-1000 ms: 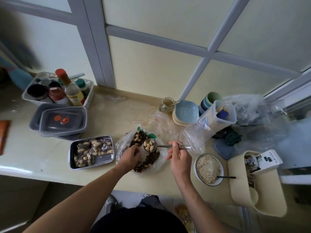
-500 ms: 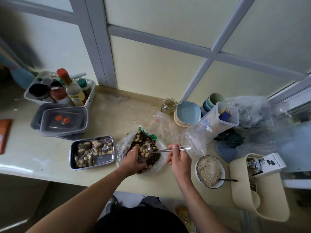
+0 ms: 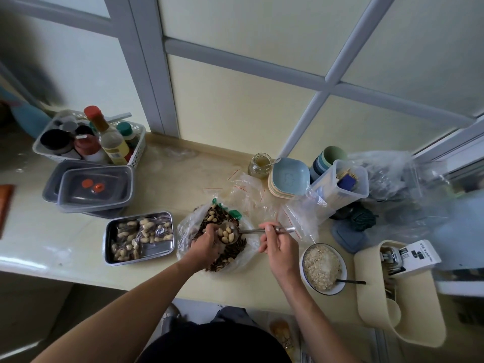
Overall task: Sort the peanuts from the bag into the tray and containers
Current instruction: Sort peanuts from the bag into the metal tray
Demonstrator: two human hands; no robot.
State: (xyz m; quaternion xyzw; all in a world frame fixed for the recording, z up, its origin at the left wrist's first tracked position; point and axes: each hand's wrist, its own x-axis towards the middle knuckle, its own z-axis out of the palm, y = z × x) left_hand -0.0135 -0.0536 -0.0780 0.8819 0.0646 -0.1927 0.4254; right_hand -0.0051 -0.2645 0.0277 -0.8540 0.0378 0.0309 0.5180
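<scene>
On my feed the right hand (image 3: 277,244) pinches the handle of a metal spoon (image 3: 247,231) between thumb and fingers. The spoon's bowl is loaded with peanuts (image 3: 226,235) and sits over the open plastic bag (image 3: 184,230) of peanuts mixed with dark bits. The left hand (image 3: 207,244) is inside the bag, right at the spoon's bowl, fingers curled; I cannot tell whether they hold anything. Just left of the bag, the steel tray (image 3: 106,244) has peanuts in it, with grey lidded containers (image 3: 94,188) behind it.

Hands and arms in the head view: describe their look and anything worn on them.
The left forearm and right forearm are bare to the picture's lower edge: no sleeves, no gloves. The left hand and right hand show no watch, band or ring. A dark garment covers the torso.
</scene>
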